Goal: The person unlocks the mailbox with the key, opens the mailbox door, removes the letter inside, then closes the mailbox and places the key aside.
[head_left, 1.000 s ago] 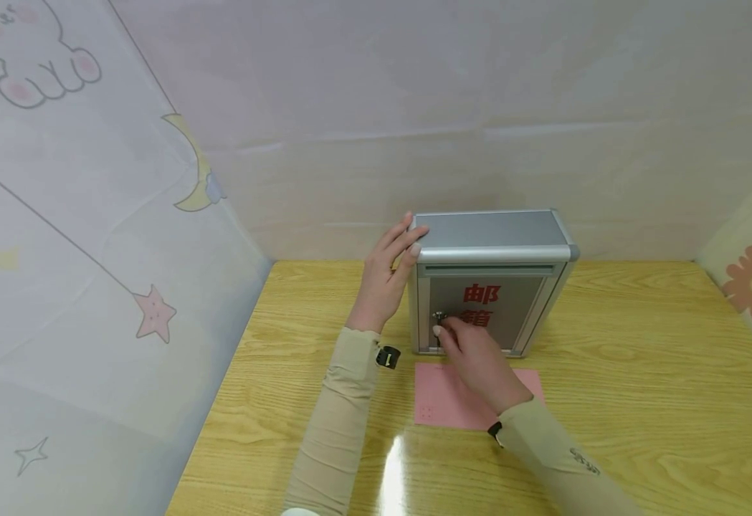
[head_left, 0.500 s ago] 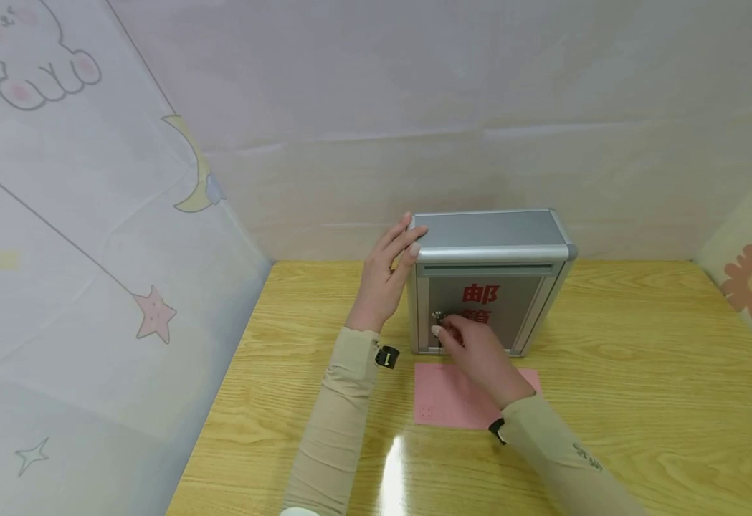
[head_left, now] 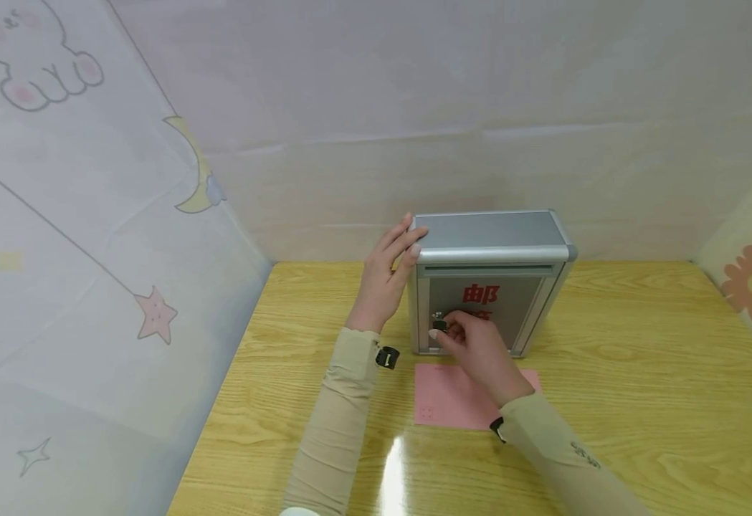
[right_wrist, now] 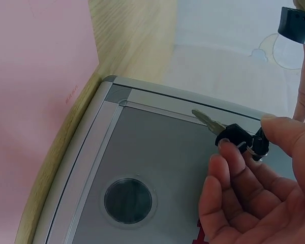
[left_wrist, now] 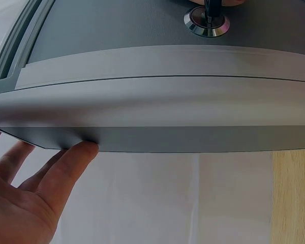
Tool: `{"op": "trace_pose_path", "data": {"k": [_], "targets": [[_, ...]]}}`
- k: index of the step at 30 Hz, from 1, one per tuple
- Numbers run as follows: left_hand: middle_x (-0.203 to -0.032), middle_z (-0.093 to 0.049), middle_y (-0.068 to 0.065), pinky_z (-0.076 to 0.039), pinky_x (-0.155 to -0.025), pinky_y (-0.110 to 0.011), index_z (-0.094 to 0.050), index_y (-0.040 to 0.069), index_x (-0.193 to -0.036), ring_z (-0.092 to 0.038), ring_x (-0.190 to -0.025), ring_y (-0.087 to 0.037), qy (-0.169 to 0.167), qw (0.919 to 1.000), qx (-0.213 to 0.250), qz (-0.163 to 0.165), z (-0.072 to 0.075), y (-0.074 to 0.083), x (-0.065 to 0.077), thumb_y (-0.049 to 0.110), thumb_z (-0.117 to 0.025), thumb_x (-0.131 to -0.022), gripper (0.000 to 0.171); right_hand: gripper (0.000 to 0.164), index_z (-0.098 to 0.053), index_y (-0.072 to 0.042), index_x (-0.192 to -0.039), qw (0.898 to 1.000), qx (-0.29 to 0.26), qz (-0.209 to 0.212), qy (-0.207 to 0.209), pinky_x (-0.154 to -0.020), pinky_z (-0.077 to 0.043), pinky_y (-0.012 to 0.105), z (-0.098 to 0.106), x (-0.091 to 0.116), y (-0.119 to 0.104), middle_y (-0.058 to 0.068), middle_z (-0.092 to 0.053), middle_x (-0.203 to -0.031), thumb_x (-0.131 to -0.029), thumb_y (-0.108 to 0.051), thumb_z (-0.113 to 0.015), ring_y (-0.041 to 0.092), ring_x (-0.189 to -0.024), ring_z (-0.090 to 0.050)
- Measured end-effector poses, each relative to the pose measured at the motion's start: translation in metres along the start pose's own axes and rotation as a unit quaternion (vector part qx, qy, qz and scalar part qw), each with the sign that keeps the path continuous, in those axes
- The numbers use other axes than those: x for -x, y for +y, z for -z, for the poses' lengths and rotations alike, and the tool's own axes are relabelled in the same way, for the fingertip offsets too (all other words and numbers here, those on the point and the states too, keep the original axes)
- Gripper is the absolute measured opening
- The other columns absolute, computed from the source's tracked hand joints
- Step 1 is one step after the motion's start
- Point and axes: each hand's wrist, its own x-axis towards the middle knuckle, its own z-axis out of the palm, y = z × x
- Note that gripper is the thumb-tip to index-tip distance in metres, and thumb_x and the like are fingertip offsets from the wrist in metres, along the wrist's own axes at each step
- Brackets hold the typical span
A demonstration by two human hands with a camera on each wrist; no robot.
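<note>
A grey metal mailbox (head_left: 492,233) with red characters stands upright on the wooden table. My left hand (head_left: 382,279) rests against its upper left corner, and in the left wrist view straight fingers (left_wrist: 68,170) touch the box's side. Low on the door's left is a round chrome lock (left_wrist: 206,25), with a black-headed key (left_wrist: 212,7) in it. My right hand (head_left: 475,344) pinches that key between thumb and fingers. Another key (right_wrist: 229,131) with a black head hangs from the same ring (right_wrist: 254,152), its blade sticking out beside the fingertips.
A pink sheet (head_left: 434,398) lies flat on the table (head_left: 640,401) in front of the mailbox, partly beneath the right forearm. A slot (head_left: 488,270) runs across the box's upper front. A printed backdrop (head_left: 376,107) rises close behind. The door has a round window (right_wrist: 128,201).
The black key head at the lock has turned from edge-on to broad side showing, and the right hand's fingers have shifted slightly with it. The left hand and mailbox stay put.
</note>
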Motion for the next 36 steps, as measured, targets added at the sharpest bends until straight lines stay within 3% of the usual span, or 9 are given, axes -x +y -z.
{"op": "trace_pose_path", "data": {"k": [7,12,23,31,36], "targets": [[-0.152,-0.029,0.014,-0.033,-0.106,-0.039,-0.053,0.025,-0.138,-0.027,-0.138,-0.007,0.0,1.0,0.005,0.0,0.0,0.0,0.0,0.047,-0.038,-0.102,0.045,0.035,-0.064,-0.005,-0.108,1.0,0.013,0.003,0.003,-0.069,-0.05,0.035,0.0,0.0,-0.001,0.001,-0.062,-0.085,-0.093,-0.035,-0.065,0.014,-0.074,-0.058],[-0.152,-0.03,0.013,-0.033,-0.106,-0.039,-0.054,0.024,-0.138,-0.028,-0.138,-0.008,0.001,1.0,0.004,-0.005,0.0,-0.001,0.0,0.047,-0.039,-0.102,0.045,0.032,-0.063,-0.006,-0.107,0.998,0.052,0.016,0.025,-0.067,-0.05,0.038,-0.002,0.003,-0.006,0.003,-0.064,-0.088,-0.092,-0.034,-0.065,0.016,-0.073,-0.059],[-0.152,-0.03,0.012,-0.034,-0.106,-0.039,-0.054,0.024,-0.138,-0.028,-0.138,-0.008,-0.003,1.0,0.007,0.0,0.001,0.0,0.0,0.048,-0.038,-0.102,0.047,0.024,-0.062,-0.009,-0.1,0.994,0.074,0.05,0.067,-0.061,-0.048,0.035,-0.006,0.006,-0.007,0.005,-0.065,-0.089,-0.089,-0.03,-0.067,0.012,-0.062,-0.053],[-0.152,-0.029,0.012,-0.036,-0.104,-0.041,-0.053,0.024,-0.139,-0.028,-0.138,-0.008,-0.004,0.9999,0.01,0.002,0.001,0.001,0.0,0.049,-0.038,-0.101,0.047,0.022,-0.063,-0.01,-0.099,0.994,0.073,0.062,0.052,-0.056,-0.044,0.03,-0.005,0.01,-0.006,0.003,-0.065,-0.09,-0.085,-0.026,-0.071,0.012,-0.055,-0.048],[-0.152,-0.029,0.014,-0.035,-0.105,-0.04,-0.053,0.025,-0.138,-0.028,-0.138,-0.007,-0.004,0.9999,0.01,0.004,0.001,0.002,0.0,0.049,-0.038,-0.101,0.047,0.026,-0.062,-0.012,-0.106,0.996,0.06,0.051,0.035,-0.063,-0.051,0.033,0.002,0.021,-0.004,0.0,-0.066,-0.089,-0.085,-0.025,-0.07,0.014,-0.072,-0.061]]}}
